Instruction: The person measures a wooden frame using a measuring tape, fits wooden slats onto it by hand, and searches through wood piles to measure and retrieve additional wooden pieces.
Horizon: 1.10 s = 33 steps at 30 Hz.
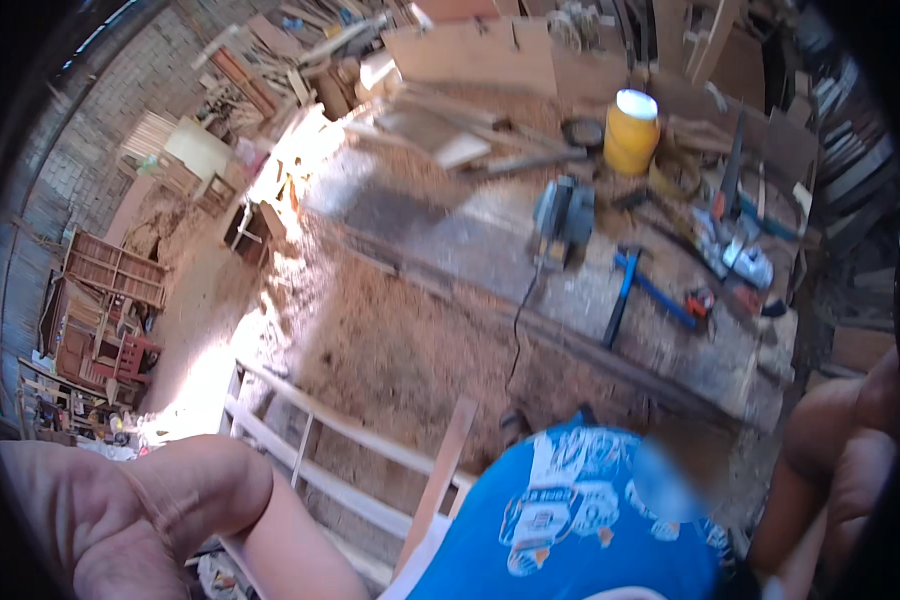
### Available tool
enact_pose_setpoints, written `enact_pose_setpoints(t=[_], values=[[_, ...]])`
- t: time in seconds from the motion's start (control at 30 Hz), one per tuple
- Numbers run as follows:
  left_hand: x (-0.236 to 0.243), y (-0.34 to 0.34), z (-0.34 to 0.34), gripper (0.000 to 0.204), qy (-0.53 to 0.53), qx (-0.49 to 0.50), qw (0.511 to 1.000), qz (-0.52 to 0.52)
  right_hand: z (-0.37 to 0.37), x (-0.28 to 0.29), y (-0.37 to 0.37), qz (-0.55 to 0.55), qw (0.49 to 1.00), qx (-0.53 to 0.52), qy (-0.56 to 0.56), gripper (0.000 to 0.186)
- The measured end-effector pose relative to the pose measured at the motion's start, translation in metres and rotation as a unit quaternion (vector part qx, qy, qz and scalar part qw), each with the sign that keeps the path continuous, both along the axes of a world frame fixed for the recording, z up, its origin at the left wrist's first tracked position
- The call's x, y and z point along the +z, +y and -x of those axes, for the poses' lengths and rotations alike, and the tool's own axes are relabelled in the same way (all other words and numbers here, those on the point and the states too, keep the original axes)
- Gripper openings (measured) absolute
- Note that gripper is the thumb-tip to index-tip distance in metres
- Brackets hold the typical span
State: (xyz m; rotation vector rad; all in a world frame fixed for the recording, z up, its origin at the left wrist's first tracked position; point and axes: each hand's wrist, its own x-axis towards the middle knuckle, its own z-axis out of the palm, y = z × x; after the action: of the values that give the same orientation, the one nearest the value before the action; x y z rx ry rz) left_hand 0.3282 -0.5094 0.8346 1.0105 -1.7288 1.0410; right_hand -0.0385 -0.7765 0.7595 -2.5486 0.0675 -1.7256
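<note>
Nearer than the bench (440, 238), the left hand (75, 515) and right hand (863, 455) have grips too hidden to tell. Snagging the overhanging cord (517, 325) could topple the power tool (566, 215).

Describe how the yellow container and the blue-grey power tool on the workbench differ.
Colour: the yellow container has a white top; the power tool is blue-grey.
Shape: the container is rounded, the tool blocky.
Attachment: the tool trails a dark cord; the container shows none.
Both rest on the cluttered workbench.
</note>
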Motion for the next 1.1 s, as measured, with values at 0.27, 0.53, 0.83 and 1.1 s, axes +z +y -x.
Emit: enact_pose_setpoints(t=[0.27,0.53,0.83,1.1], values=[[0.035,-0.011,-0.002,0.041,0.013,0.088,0.992,0.084,0.03,0.069,0.006,-0.02,0.997,-0.075,0.023,0.015],[-0.011,-0.018,-0.012,0.039,-0.012,0.135,0.984,0.119,0.041,0.047,0.019,-0.004,0.993,-0.121,0.008,0.016],[-0.035,-0.02,-0.013,0.037,-0.014,0.16,0.978,0.136,0.041,0.029,0.019,-0.019,0.987,-0.155,0.037,0.017],[-0.047,0.002,-0.014,0.035,-0.011,0.154,0.98,0.129,0.0,0.015,0.004,0.018,0.995,-0.077,0.058,0.019]])
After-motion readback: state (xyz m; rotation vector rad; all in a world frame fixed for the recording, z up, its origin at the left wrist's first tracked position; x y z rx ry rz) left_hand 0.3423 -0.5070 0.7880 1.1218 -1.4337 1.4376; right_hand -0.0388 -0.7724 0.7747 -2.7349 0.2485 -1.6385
